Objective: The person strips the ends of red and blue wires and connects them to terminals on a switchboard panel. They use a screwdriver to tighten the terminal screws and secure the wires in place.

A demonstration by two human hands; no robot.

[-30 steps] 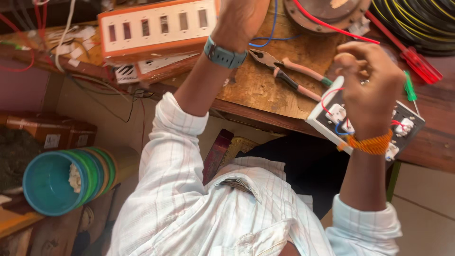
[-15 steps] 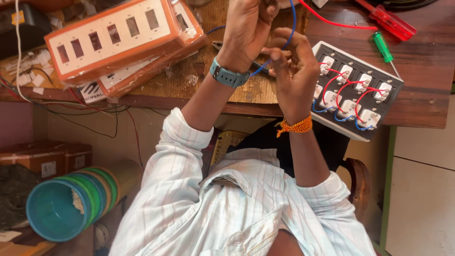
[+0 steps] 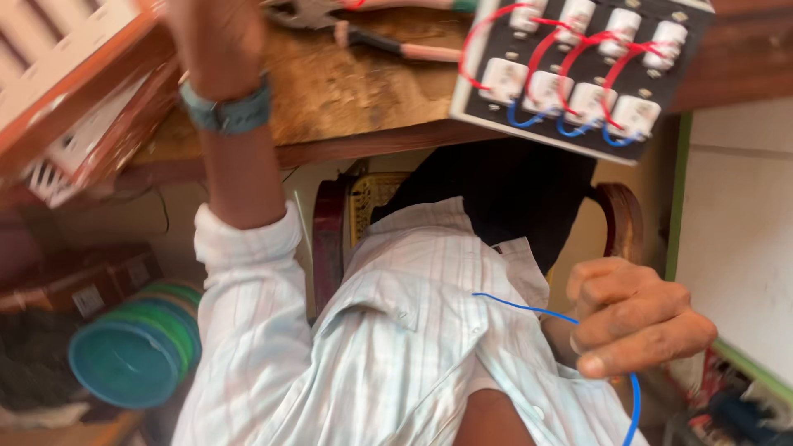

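The person's right hand (image 3: 632, 318) hung low beside the lap, well below the desk (image 3: 355, 91), its fingers curled tight and pinching a thin blue wire (image 3: 529, 310) that ran out across the striped shirt (image 3: 372, 347) and looped down past the fist. The left hand (image 3: 216, 37) was raised over the desk edge, a teal watch (image 3: 227, 111) on its wrist; I could not tell whether its fingers were spread or closed, for the top of the view cut them off. On the desk lay a black switch panel (image 3: 582, 70) laced with red and blue wires, pliers (image 3: 372, 29) just beside it, and an orange switchboard (image 3: 66, 74) to the left.
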